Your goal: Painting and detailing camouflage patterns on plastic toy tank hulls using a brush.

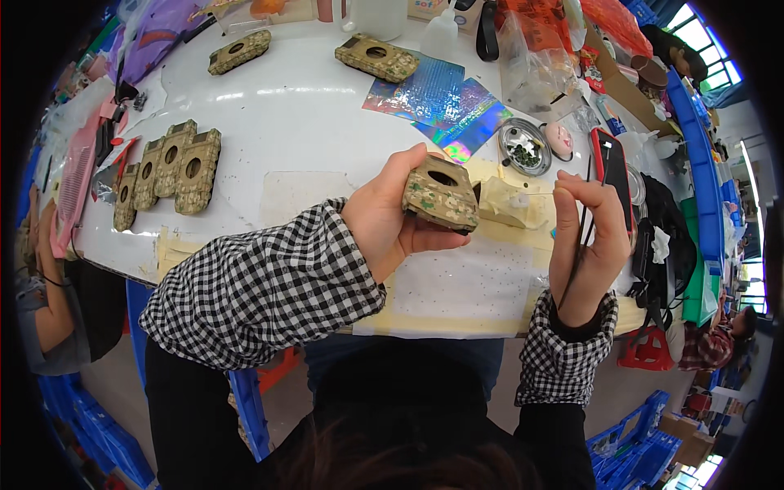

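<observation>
My left hand (377,214) grips a camouflage toy tank hull (439,202) with a dark round hole in its top, tilted above the table. My right hand (600,233) pinches a thin needle-like stick (541,193) between thumb and forefinger. Slim black tweezers (581,245) lie across the same palm, under the curled fingers. The stick's far end reaches a whitish blob (518,199) at a beige block (498,206); whether it touches cannot be made out. This block stands just right of the hull. Beyond it sits a round metal dish (525,122) holding small dark green pieces.
Several similar hulls (189,167) stand in a cluster at the left; two more (376,59) lie farther back. Shiny holographic sheets (445,106) lie behind my hands. A red-edged black phone (612,167) rests at the right, near a blue bin (697,163). Another person's arm (51,286) shows at far left.
</observation>
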Motion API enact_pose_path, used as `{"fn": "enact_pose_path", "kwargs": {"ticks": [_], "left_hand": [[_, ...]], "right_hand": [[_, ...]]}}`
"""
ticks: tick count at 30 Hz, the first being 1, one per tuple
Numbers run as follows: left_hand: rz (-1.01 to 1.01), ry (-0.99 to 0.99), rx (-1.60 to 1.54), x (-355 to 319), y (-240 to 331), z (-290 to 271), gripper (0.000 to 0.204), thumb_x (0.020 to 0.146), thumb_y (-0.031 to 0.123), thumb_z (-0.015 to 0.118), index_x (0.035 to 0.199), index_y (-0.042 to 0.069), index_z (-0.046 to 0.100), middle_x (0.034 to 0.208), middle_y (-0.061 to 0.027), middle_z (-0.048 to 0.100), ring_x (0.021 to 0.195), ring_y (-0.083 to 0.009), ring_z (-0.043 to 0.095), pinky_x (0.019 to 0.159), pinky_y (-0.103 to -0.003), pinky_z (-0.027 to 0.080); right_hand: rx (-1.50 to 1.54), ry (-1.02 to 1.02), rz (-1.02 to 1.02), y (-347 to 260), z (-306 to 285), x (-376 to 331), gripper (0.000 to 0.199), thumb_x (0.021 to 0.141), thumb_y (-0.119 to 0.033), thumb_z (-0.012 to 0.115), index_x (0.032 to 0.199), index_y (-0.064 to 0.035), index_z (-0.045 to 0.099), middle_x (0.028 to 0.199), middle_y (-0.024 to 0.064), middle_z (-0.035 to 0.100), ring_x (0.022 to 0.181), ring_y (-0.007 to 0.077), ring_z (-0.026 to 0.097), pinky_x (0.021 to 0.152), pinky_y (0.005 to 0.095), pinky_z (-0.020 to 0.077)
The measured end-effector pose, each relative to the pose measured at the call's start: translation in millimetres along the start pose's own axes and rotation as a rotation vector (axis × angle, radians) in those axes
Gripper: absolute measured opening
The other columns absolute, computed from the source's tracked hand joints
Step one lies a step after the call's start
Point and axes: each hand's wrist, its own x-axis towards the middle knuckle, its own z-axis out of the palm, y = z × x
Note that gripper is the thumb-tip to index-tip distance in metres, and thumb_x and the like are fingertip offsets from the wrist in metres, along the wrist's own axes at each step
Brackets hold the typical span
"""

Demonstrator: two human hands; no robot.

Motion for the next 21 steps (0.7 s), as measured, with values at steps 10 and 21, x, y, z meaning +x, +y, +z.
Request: {"fn": "enact_pose_path", "kwargs": {"ticks": [10,21], "left_hand": [[0.0,0.036,-0.033,1.8,0.0,-3.3,0.047,0.093,0.045,0.039,0.115,0.004,0.046,0.095,-0.0179,0.061,0.072,-0.0235,0.066,0.066,-0.029,0.059],[-0.018,0.04,-0.032,1.5,0.1,-3.6,0.044,0.093,0.044,0.04,0.114,0.005,0.046,0.092,-0.0177,0.062,0.071,-0.0248,0.066,0.065,-0.031,0.059]], "right_hand": [[-0.1,-0.116,-0.037,5.8,7.8,-5.8,0.016,0.072,0.001,0.07,0.083,-0.001,0.059,0.077,0.013,0.057,0.072,0.0276,0.057,0.065,0.0342,0.0462],[0.053,0.126,0.001,-5.2,-3.9,-6.6,0.01,0.077,0.002,0.067,0.085,0.0015,0.06,0.079,0.0129,0.062,0.072,0.0224,0.059,0.07,0.0308,0.0484]]}}
